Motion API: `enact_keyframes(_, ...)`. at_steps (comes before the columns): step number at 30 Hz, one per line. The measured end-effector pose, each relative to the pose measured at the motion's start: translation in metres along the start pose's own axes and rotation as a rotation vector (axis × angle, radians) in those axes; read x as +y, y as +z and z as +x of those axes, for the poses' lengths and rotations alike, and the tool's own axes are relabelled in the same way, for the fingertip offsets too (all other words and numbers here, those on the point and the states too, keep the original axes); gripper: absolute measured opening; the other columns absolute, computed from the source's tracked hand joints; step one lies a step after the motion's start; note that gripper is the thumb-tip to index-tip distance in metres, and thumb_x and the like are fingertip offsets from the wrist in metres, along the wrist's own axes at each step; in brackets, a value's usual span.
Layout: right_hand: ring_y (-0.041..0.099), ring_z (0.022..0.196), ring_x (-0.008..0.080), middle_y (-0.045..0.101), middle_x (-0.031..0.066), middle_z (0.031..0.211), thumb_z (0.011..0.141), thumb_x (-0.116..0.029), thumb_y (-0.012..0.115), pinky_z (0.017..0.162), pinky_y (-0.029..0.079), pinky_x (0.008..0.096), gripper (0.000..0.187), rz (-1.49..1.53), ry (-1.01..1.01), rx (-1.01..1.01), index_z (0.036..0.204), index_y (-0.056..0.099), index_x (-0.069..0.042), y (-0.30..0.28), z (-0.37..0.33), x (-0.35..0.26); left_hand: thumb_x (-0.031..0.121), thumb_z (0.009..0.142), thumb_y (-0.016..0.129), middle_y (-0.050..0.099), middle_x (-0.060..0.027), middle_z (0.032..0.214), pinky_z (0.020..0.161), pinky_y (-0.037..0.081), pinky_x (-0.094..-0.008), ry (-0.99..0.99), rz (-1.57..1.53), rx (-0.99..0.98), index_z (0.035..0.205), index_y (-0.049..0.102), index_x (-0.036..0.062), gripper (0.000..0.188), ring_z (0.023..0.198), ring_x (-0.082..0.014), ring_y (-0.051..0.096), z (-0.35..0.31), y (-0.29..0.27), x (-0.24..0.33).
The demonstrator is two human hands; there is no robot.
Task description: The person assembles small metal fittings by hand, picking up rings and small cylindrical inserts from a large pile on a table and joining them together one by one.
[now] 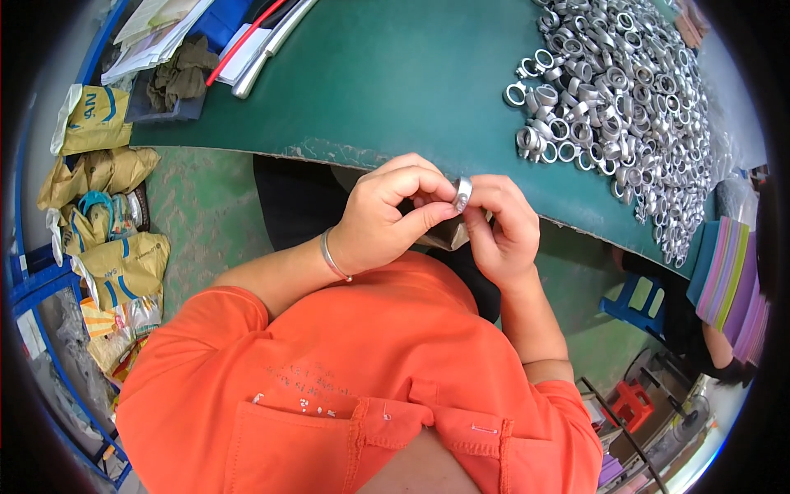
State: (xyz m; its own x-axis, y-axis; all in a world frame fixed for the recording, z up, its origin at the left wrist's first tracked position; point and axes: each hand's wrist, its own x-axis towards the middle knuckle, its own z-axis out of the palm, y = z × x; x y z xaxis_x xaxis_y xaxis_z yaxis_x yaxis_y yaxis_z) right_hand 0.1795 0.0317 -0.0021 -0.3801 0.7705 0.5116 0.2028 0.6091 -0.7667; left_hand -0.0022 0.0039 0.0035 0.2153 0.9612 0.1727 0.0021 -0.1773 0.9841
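Observation:
My left hand (395, 202) and my right hand (504, 226) meet just over the front edge of the green table (395, 82). Between their fingertips is a small silver metal ring part (462, 194), turned partly edge-on. Thumb and fingers of the left pinch it from one side; the right's fingers close on its other side. A beige-brown piece (451, 236) shows below the fingers, its kind unclear. To the right on the table lies a large heap of similar metal ring parts (605, 99), many with a small lug.
Papers (156, 33), a dark tray with a grey-brown cloth (181, 78) and a red rod (247, 41) occupy the table's left end. Yellow-brown bags (123, 263) stack at the left. On the right are coloured sheets (724, 280), a blue stool (638, 303) and part of another person (717, 346).

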Motion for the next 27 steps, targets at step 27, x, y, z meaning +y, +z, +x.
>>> enact_keyframes(27,0.061,0.077,0.0262,0.059,0.0138,0.097,0.070,-0.006,0.077,0.064,0.052,0.0329,0.023,-0.042,-0.009,-0.110,0.083,0.060,-0.001,0.001,-0.020,-0.006,-0.009,0.085,0.060,0.055,-0.0097,0.097,0.073,0.055,-0.0245,-0.078,-0.110,-0.042,0.094,0.058,-0.0047,0.010,0.085,-0.0142,0.061,-0.007,-0.004,0.000)
